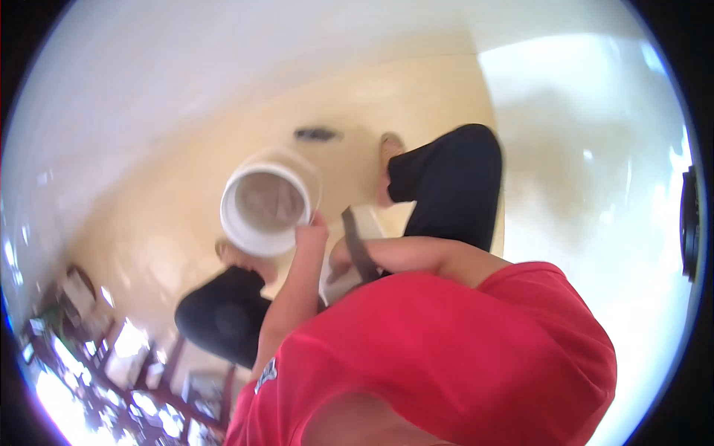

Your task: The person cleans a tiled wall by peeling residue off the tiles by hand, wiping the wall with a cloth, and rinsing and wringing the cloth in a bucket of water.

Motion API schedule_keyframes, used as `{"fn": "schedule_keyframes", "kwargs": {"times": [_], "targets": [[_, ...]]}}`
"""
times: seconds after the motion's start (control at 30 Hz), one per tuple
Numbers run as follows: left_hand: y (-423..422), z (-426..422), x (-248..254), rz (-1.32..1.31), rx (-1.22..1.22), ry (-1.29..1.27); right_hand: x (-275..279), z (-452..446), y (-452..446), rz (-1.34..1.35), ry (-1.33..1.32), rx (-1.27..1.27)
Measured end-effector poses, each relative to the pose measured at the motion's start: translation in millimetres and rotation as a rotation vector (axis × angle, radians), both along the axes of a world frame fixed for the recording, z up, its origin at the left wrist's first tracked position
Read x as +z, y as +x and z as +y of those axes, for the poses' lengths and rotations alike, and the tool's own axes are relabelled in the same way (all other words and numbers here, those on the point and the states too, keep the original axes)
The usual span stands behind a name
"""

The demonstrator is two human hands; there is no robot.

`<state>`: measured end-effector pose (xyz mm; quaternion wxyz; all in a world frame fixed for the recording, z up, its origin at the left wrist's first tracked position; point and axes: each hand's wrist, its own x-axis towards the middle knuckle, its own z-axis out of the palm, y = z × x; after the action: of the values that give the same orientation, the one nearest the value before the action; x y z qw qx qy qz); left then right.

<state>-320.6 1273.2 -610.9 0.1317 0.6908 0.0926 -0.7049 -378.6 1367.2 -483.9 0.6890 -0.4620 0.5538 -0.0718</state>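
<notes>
A white bucket (232,223) stands on the floor between my feet, its mouth turned towards me. Inside it is something pale and greyish, too blurred to name. My left hand (314,227) is closed at the bucket's near right side, where its thin handle (320,195) comes down. Close to my lap, my right hand (340,259) is beside a white object (369,221) between my thighs, whose kind I cannot make out. A grey-brown strap (357,249) crosses in front of my right wrist. The right hand's fingers are blurred and partly hidden.
A small dark object (317,134) lies on the yellowish floor (357,97) beyond the bucket. My feet and bent, black-clad knees flank the bucket. Cluttered furniture or shelving (160,364) is at the lower left. A pale wall (580,149) rises on the right.
</notes>
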Motion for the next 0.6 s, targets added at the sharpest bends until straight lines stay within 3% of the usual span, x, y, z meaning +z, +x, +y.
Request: {"fn": "schedule_keyframes", "kwargs": {"times": [0.17, 0.37, 0.43, 0.47, 0.6], "targets": [[0.7, -15.2, -24.2, 0.071, -0.046, 0.013, -13.4, 5.2, 1.9, 0.095, -0.110, -0.166], [-11.6, -48.4, -15.0, 0.461, -0.607, -0.181, -24.4, 14.8, -7.3, 0.246, -0.199, -0.300], [-25.7, -32.0, 73.1, 0.417, -0.473, -0.011, -26.7, 18.9, -6.1, 0.283, -0.217, -0.326], [-25.0, -28.7, 86.8, 0.393, -0.398, 0.070, -30.6, 20.1, -6.9, 0.300, -0.222, -0.335], [-14.6, -33.1, 106.8, 0.416, -0.455, -0.194, -31.5, 20.7, -8.2, 0.360, -0.250, -0.370]]}}
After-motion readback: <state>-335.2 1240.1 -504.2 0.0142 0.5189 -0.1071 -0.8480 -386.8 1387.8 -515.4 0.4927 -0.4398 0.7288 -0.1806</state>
